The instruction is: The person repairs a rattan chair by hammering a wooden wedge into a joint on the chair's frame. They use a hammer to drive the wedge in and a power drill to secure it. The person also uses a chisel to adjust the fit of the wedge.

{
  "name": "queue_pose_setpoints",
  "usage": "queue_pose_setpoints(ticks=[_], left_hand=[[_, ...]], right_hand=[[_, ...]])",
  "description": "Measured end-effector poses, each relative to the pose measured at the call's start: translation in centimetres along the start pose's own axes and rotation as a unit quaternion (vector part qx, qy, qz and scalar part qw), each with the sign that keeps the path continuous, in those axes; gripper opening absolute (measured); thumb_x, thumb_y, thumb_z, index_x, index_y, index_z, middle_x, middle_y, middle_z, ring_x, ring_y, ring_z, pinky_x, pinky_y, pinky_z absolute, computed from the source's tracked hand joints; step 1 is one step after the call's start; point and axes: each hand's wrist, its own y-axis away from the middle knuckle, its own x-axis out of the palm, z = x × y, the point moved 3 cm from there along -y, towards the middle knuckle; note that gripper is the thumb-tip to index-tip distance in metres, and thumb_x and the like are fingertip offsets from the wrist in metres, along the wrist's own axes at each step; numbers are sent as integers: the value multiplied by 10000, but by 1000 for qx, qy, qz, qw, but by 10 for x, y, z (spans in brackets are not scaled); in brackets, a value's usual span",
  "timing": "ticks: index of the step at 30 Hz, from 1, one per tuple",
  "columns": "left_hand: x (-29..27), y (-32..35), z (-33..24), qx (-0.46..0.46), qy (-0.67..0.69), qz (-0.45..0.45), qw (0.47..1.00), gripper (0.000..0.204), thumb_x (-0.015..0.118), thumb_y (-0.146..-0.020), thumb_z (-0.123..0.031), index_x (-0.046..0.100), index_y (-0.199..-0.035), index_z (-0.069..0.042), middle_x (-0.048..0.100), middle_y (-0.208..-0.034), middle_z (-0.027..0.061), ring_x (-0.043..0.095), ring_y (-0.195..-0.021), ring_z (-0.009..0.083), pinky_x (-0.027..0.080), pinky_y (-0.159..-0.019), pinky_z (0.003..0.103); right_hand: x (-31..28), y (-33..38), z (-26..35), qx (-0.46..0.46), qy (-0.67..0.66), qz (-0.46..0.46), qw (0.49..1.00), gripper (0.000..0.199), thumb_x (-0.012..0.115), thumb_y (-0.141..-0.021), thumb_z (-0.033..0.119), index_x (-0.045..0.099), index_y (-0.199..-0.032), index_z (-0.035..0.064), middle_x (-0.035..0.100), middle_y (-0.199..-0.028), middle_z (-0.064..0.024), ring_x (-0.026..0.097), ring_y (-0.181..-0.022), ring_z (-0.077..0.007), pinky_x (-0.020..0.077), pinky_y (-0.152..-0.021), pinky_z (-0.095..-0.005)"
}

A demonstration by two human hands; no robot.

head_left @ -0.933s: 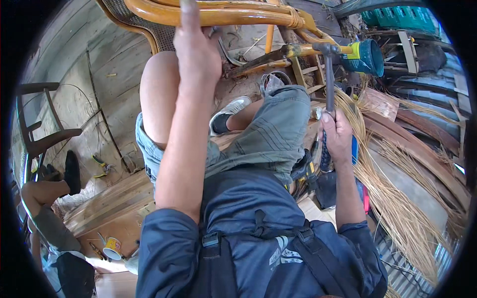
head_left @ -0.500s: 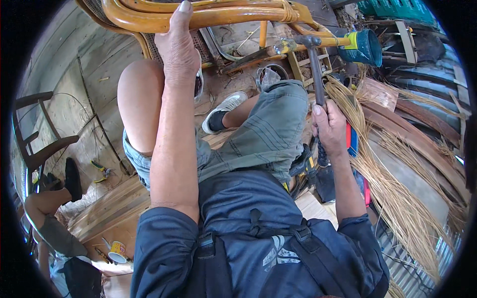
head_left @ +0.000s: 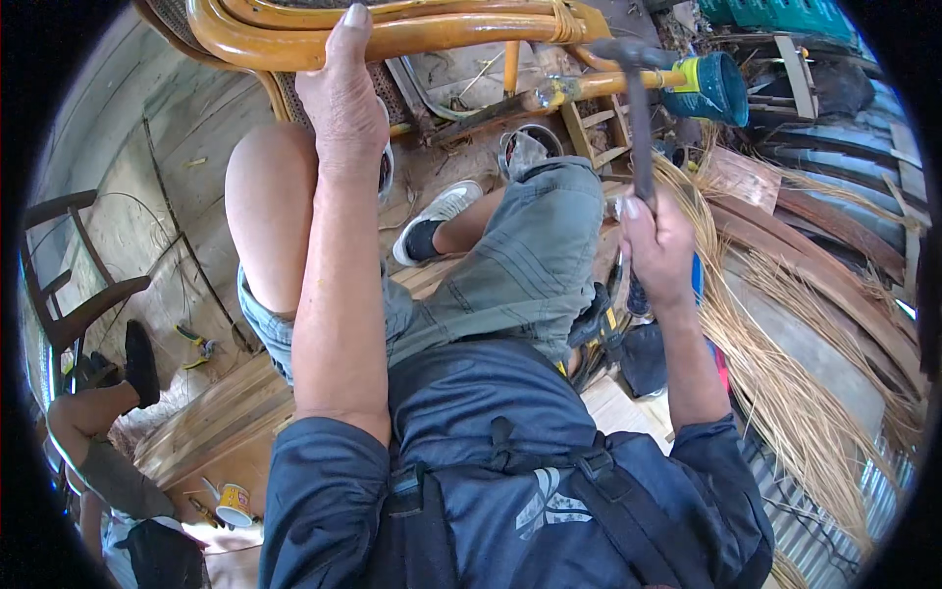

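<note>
My left hand [head_left: 343,98] grips the curved orange rattan rail [head_left: 294,34] of a cane chair frame held up in front of me. A dark hammer [head_left: 636,108] stands upright in my right hand [head_left: 655,245], which is closed around its handle. The hammer's head [head_left: 623,49] is beside an orange rattan bar [head_left: 589,86] of the frame, close to a taped joint. I sit with my knees bent, in grey shorts.
Bundles of thin cane strips [head_left: 785,373] lie at my right, with bent wooden slats [head_left: 844,255] beyond. A teal container [head_left: 716,86] sits at the upper right. At the left are a dark wooden chair [head_left: 69,285], another person's leg [head_left: 98,432], pliers [head_left: 196,344] and a small cup [head_left: 235,506].
My right hand has lifted the hammer up toward the rattan bar. The view has tilted down, and my left hand keeps its grip on the rail.
</note>
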Motion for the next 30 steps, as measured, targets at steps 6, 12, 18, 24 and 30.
queue_pose_setpoints(ticks=[6,12,18,24,30], left_hand=[[4,-4,3,8,5,5,1000,489,701,-792,-236,500,-1197,-49,540,-1115,53,534,-1017,180,440,-849,390],[5,6,-1,1,11,2,1000,473,693,-796,-229,500,-1199,-74,536,-1103,28,518,-1041,174,412,-888,397],[12,4,-1,22,17,3,1000,429,684,-802,-208,511,-1163,-55,533,-1087,38,521,-1001,161,423,-871,374],[8,-5,3,28,25,31,999,469,676,-806,-204,485,-1201,-41,533,-1108,48,524,-1029,178,429,-884,391],[11,5,0,40,22,19,999,443,688,-799,-221,518,-1166,-40,544,-1099,43,533,-1007,175,428,-865,378]], right_hand=[[-2,9,17,-101,-85,-2,991,233,609,-881,197,503,-828,-4,549,-618,-105,542,-523,-186,428,-509,-317],[7,3,-12,-41,72,-4,997,265,633,-860,186,474,-759,0,544,-607,-175,542,-512,-265,422,-501,-355],[-6,14,27,-117,-52,-20,992,219,629,-855,153,543,-976,-8,599,-708,-135,541,-546,-252,458,-557,-322],[12,-6,-21,-43,118,20,992,277,631,-864,236,491,-771,16,565,-647,-177,559,-556,-300,431,-532,-375],[-2,8,27,-78,-7,-8,997,164,635,-844,142,548,-862,3,556,-615,-103,537,-517,-188,437,-519,-313]])
